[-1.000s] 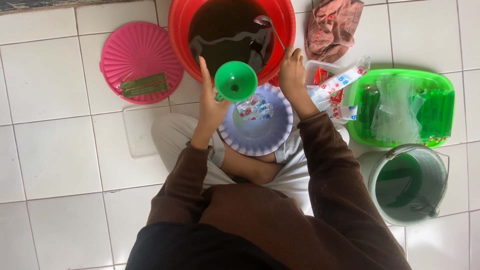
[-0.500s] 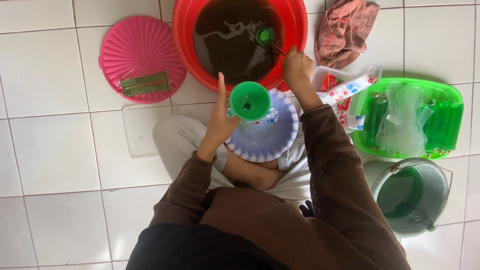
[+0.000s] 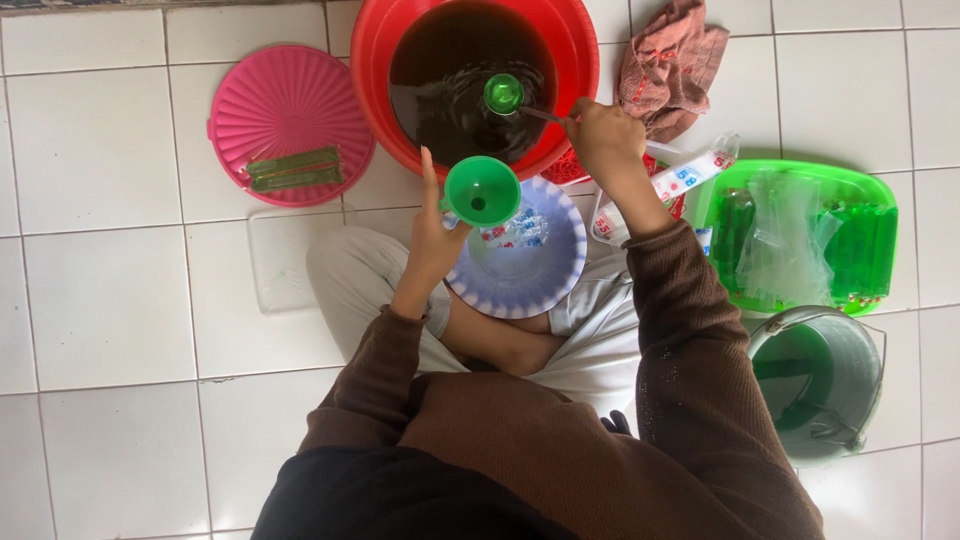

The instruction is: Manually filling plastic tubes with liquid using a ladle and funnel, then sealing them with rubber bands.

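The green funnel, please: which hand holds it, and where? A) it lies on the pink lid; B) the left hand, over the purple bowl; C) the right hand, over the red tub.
B: the left hand grips the green funnel above the purple bowl.

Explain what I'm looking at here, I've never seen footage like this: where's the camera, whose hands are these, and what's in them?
There is no machine: the one camera sits on a person's head and looks straight down at their two bare hands and lap, over a white tiled floor. The left hand has its grip on a green funnel, above a pale purple bowl in the lap. The right hand holds a small green ladle dipped in dark liquid in a red basin. Around lie a pink lid with green packets, a pinkish cloth, a green tray of plastic bags and a grey bucket.
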